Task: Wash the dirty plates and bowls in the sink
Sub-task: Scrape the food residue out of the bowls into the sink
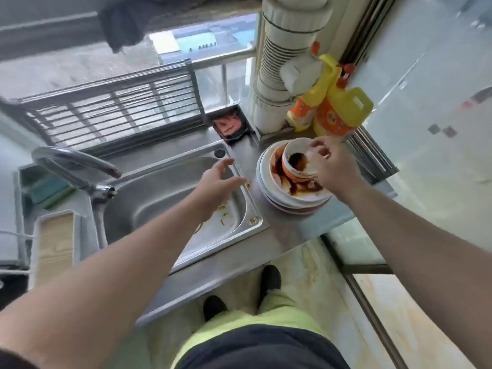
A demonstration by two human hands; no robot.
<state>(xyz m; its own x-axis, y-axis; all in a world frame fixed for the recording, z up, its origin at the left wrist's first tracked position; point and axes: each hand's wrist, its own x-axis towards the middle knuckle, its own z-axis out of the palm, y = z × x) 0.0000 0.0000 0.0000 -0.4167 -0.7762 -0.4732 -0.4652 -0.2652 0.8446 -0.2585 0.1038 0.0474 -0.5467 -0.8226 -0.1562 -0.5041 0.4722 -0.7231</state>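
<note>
right hand [332,163] pinching round orange bowl [295,166] — glossy sauce-smeared rim

Daylit window [213,41] behind steel counter [279,241]; stained pale floor [314,265].

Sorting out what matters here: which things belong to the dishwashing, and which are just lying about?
Job: bowl, plates, sink, tap, right hand gripping the bowl, left hand over the sink.
Lying about: rack, yellow bottles, sponge.
</note>
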